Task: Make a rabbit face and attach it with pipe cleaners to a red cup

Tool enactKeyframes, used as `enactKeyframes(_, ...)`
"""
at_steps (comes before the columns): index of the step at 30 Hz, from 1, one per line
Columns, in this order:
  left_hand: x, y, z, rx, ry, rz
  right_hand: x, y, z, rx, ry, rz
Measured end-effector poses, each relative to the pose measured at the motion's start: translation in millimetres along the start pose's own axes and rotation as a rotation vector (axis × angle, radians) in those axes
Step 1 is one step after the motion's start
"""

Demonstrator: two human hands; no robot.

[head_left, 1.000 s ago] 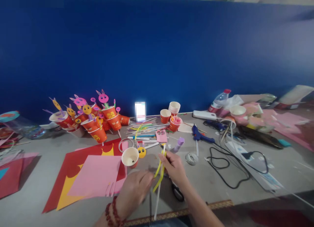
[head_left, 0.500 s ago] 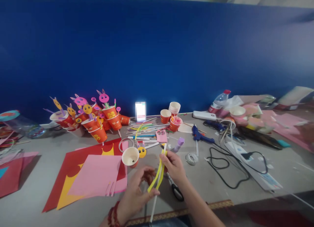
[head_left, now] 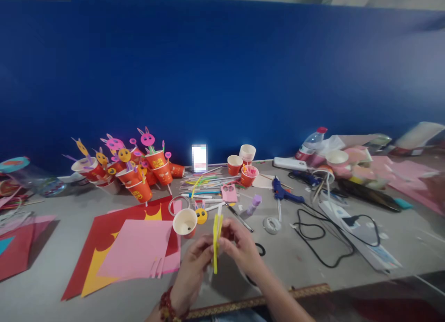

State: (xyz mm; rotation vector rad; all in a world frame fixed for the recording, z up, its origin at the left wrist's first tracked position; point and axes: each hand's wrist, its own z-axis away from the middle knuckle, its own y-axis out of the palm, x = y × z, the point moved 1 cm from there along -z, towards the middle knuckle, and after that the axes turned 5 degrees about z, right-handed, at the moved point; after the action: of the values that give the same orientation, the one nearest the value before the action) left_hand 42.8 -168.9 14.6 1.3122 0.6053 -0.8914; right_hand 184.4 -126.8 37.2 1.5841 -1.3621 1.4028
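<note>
Yellow strips (head_left: pixel 216 257) stand nearly upright between my two hands, lying along a white stick (head_left: pixel 219 211) that pokes out above them. My left hand (head_left: pixel 196 266) pinches their left side with thumb and fingers. From the right, my right hand (head_left: pixel 241 248) closes on the same strips. Just beyond the left hand, an open paper cup (head_left: pixel 185 222) leans beside a yellow bunny face (head_left: pixel 200 215). Black-handled scissors (head_left: pixel 260 249) lie partly hidden beneath the right forearm.
Decorated red cups (head_left: pixel 134 183) cluster at the back left. Coloured paper sheets (head_left: pixel 135 248) lie left. Thin sticks (head_left: pixel 205 186) and a pen (head_left: pixel 243 218) lie ahead. A blue glue gun (head_left: pixel 285 193), tape roll (head_left: pixel 271 225), glue stick (head_left: pixel 255 204) and black cable (head_left: pixel 313 262) are right.
The yellow strips and white stick have moved left and become more upright. My right hand has slid down and left, and the left hand has closed on the strips, which now lie together.
</note>
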Motion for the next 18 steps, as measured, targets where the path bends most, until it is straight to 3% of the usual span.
enactKeyframes(4, 4, 3, 1, -0.031, -0.05, 0.097, 8, 2, 10, -0.038, -0.024, 0.07)
enactKeyframes(7, 2, 1, 2, -0.048, 0.102, -0.009, 13, -3, 13, -0.047, -0.012, 0.159)
enactKeyframes(10, -7, 0, 1, -0.046, 0.303, -0.199, 19, -7, 16, 0.055, 0.031, 0.301)
enactKeyframes(12, -14, 2, -1, -0.029, 0.36, -0.332, 21, -5, 17, 0.135, 0.028, 0.372)
enactKeyframes(18, -25, 8, -6, -0.187, 0.266, -0.26, 24, 2, 21, 0.103, -0.027, 0.471)
